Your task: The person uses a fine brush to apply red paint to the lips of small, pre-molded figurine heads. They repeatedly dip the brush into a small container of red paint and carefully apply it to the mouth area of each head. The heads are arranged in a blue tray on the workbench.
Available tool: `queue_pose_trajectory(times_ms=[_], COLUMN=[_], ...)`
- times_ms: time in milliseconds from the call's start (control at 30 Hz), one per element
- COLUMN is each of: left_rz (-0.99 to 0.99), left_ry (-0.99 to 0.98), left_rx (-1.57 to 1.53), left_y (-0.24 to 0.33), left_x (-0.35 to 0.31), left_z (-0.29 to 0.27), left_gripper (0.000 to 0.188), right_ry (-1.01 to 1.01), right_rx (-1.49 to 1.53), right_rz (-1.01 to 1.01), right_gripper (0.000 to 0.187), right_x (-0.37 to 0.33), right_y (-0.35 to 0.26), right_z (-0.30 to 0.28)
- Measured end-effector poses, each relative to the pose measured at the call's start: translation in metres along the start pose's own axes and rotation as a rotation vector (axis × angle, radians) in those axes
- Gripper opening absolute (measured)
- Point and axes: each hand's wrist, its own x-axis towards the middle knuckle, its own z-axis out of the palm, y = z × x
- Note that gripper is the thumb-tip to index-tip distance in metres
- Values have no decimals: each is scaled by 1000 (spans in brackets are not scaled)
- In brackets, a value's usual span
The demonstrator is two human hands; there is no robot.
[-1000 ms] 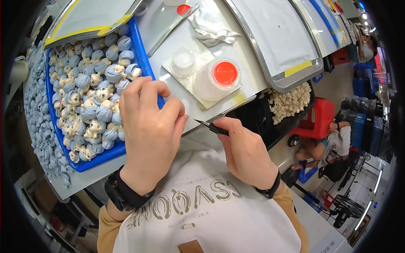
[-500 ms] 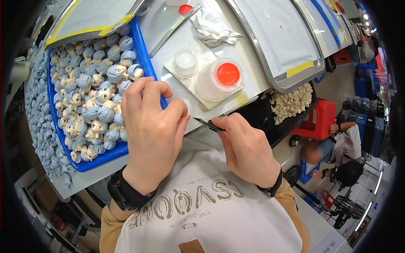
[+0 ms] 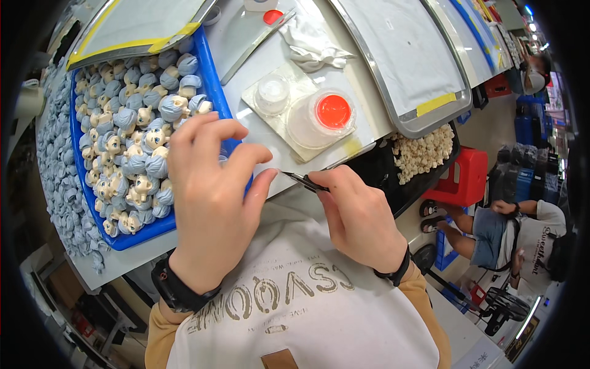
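Left hand: so this one is up by the right edge of the blue tray, back of the hand to the camera, fingers loosely bent, thumb and index tips a bit apart. Palm's hidden, so can't tell if anything's tucked in there.
Right hand: pinching a slim dark knife between thumb and fingers, the hand itself low and right of the other.
Knife: angled up-left, its point right by the left thumb tip. Touching or not, can't tell.
Blue tray: this one is loaded with little doll heads, pale faces, grey-blue hair.
Grey-blue bits: big pile of them left of the tray.
Board: pale square past the hands, with a small clear cup and a bigger tub topped in red.
Cloth: white, crumpled, behind the board.
Black tray: over right, cream bits at its far end.
Red stool: on the floor, near a seated person.
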Motion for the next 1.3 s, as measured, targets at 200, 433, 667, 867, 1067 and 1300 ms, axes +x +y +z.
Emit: queue_pose_trajectory(times_ms=[200, 433, 667, 867, 1067, 1300], left_rz=[9, 4, 14, 28, 13, 10], left_ry=[53, 52, 83, 79, 68, 87], left_rx=[-25, -66, -109, -128, -146, -172], left_y=[-2, -6, -10, -13, -14, -14], left_x=[-6, -11, -15, -16, -16, -17], left_z=[-24, -33, -39, -38, -37, -39], left_gripper=[21, 20, 18, 17, 17, 16], right_ry=[83, 70, 92, 58, 58, 162], right_rx=[117, 47, 194, 220, 208, 164], right_rz=[-43, 38, 116, 152, 127, 3], right_gripper=[29, 25, 26, 26, 26, 34], right_x=[1, -10, -17, -16, -24, -18], right_y=[6, 10, 13, 17, 22, 17], right_z=[6, 4, -7, 6, 2, 4])
